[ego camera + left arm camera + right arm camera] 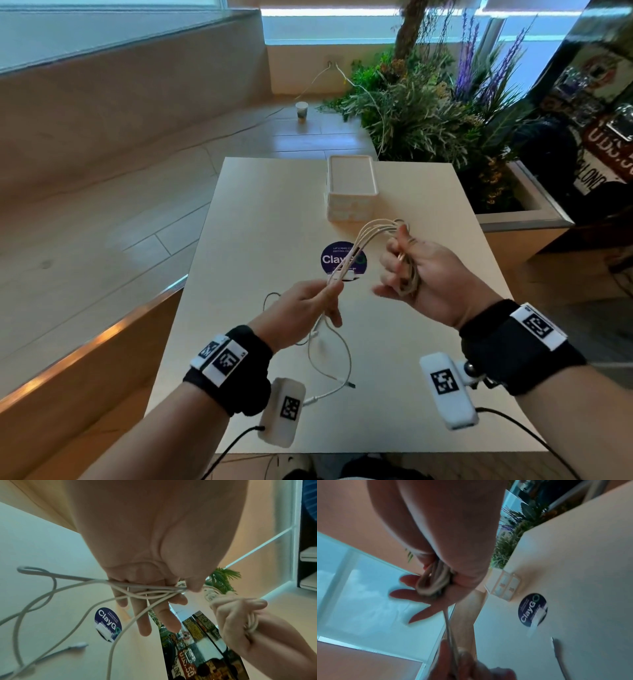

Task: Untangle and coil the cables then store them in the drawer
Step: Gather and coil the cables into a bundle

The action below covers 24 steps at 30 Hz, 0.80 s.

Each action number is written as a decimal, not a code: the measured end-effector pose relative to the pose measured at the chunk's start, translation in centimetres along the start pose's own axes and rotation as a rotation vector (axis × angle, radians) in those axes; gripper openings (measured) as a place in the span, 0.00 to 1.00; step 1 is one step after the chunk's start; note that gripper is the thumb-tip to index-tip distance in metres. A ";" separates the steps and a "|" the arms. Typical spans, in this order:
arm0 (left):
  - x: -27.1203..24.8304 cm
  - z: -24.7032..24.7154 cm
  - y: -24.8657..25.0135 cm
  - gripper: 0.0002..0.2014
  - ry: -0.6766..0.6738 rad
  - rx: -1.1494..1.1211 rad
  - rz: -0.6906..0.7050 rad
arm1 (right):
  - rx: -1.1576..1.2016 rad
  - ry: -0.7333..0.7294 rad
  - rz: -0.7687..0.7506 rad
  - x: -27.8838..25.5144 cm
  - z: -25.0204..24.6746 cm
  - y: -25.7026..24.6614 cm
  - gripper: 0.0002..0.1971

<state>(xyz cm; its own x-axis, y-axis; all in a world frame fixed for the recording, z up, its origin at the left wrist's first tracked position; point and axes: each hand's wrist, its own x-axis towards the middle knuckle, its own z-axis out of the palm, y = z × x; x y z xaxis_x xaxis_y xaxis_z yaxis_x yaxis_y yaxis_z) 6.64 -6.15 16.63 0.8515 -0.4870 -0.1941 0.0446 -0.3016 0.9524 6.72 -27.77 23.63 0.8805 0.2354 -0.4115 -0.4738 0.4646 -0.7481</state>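
A round dark sticker [343, 259] sits mid-table [260, 219]. Far beyond on the floor stands a paper cup [301, 111]. A planter of greenery and purple flowers [431, 102] fills the far right.

On the table [260, 212], the drawer box [351, 192] stands behind the sticker [343, 259], loose cables [334, 356] nearest.

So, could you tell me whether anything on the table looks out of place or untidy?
Nothing is damaged or spilled. The right hand holds a coiled cable, while the left hand pinches its strands. One loose white cable sprawls uncoiled across the table, and the drawer box looks closed.
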 end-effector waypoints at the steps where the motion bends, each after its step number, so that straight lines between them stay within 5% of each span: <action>1: -0.2 0.5 0.1 0.22 0.031 0.026 -0.002 | 0.030 0.037 0.008 0.2 0.2 0.2 0.18; 5: -0.4 2.5 1.5 0.20 0.224 0.120 0.061 | -0.066 0.232 -0.029 1.2 1.1 1.9 0.20; 9: -0.4 3.9 2.9 0.19 0.217 0.456 0.167 | -0.208 0.345 -0.077 1.8 3.0 3.5 0.22; 16: -1.2 4.5 3.2 0.10 0.163 0.959 0.269 | -0.537 0.262 0.055 2.4 2.8 5.0 0.10; 19: -1.5 4.8 2.9 0.11 0.093 1.062 0.282 | -0.425 0.266 0.022 2.4 2.1 5.8 0.11; 24: -2.6 2.8 0.2 0.12 -0.055 0.637 0.100 | 0.229 0.307 -0.075 2.5 0.7 4.3 0.14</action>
<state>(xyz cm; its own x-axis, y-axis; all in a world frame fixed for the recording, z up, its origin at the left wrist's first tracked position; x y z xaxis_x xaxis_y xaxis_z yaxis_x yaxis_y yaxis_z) 2.99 -7.23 16.63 0.8066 -0.5745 -0.1395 -0.3671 -0.6717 0.6435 6.91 -24.61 19.75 0.8505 -0.0569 -0.5229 -0.3620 0.6578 -0.6605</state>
